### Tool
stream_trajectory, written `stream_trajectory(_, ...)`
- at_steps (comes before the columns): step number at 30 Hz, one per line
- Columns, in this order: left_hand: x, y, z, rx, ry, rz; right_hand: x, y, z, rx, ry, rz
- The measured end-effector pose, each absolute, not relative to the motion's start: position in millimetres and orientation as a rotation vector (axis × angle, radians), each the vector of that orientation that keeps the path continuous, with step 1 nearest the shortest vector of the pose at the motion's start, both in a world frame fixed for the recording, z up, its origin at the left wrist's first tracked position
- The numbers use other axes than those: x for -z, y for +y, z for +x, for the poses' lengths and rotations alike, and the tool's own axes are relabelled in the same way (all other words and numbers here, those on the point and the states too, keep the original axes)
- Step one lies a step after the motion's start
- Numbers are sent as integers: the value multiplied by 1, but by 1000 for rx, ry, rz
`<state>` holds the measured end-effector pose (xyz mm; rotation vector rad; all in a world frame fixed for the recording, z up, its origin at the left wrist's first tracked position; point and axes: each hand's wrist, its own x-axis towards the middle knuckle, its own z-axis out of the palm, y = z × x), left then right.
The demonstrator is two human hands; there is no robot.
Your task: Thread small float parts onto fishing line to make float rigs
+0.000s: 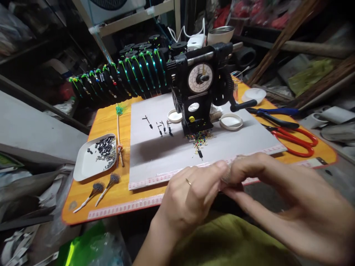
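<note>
My left hand (pixel 191 195), a ring on one finger, and my right hand (pixel 285 199) meet fingertip to fingertip at the near edge of the orange table (pixel 111 207). Both pinch something tiny that I cannot make out. Just beyond them a small black piece (pixel 200 153) lies on the grey mat (pixel 238 142), below a scatter of coloured beads (pixel 200 137). A black hand-crank machine (pixel 201 88) with a round dial stands at the mat's middle. A row of black spools (pixel 119 79) wound with green line stretches left from it.
A white tray (pixel 93 159) of small black parts sits at the left, with two brush-tipped sticks (pixel 100 190) in front. Red-handled scissors (pixel 296 138) and blue-handled pliers (pixel 274 115) lie at the right. White lids (pixel 231 121) and several small black pieces (pixel 161 127) rest on the mat.
</note>
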<state>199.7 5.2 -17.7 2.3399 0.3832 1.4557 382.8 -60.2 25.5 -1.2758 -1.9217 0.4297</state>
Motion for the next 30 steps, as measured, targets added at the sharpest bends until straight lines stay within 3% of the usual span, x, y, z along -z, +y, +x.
stream_trajectory(9, 9, 10, 186, -1398, 335, 2353, -44, -47, 390, -466, -2104, -1301)
stream_trajectory(15, 12, -4, 191, -1460, 595, 1921, -28, -41, 372, -722, -1563, -1083)
stream_trajectory(18, 10, -11, 191, -1450, 693, 1688, -17, -42, 364, -546, -1491, -971)
stream_trajectory(22, 6, -15, 186, -1450, 727, 1572, -10, -48, 366, -167, -1879, -911)
stream_trajectory(30, 6, -16, 178, -1372, 829, 1626, -2, -41, 381, -50, -2149, -948)
